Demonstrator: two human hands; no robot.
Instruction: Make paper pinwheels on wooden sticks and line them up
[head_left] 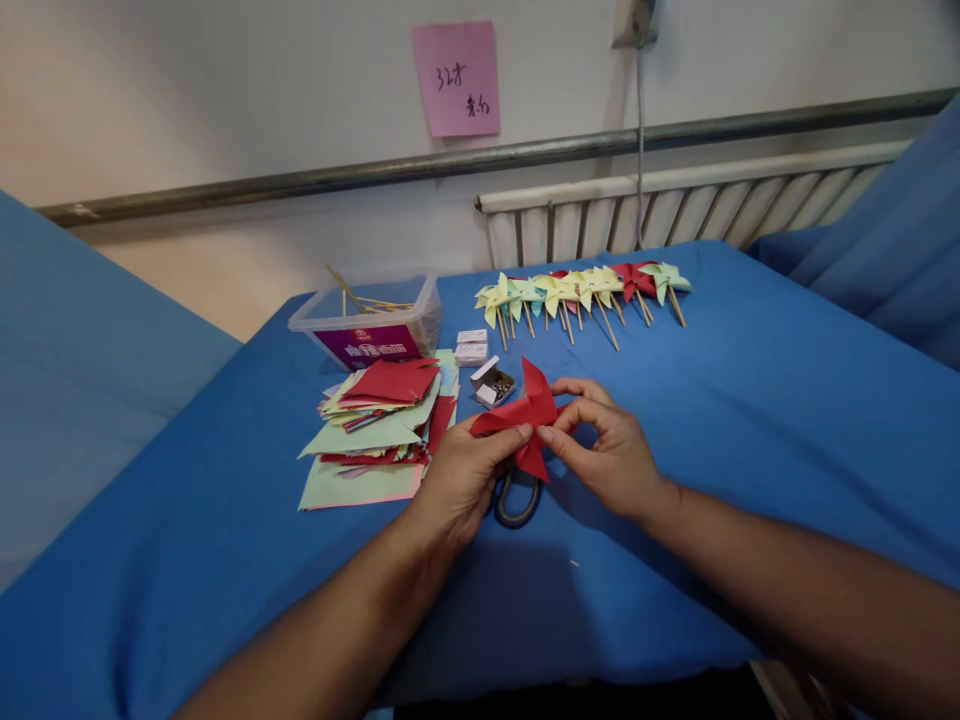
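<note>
A red paper pinwheel (534, 400) with folded blades is held between both hands above the table. My left hand (466, 470) grips it from the left, thumb pressed near its centre. From the other side, my right hand (600, 440) pinches it between thumb and fingers close to the middle. Whether a pin sits at the centre cannot be made out. Partly covered by the hands, a dark-handled pair of scissors (519, 515) lies below the pinwheel. Just behind it stands a small opened box (493, 384) with metal pins inside.
Coloured paper sheets (360, 490) are stacked at the left. Behind them is a clear plastic tub (367, 320) of wooden sticks. Small white boxes (472, 348) stand beside it. A row of finished pinwheels (559, 290) on sticks lies at the back of the blue-covered table (750, 430).
</note>
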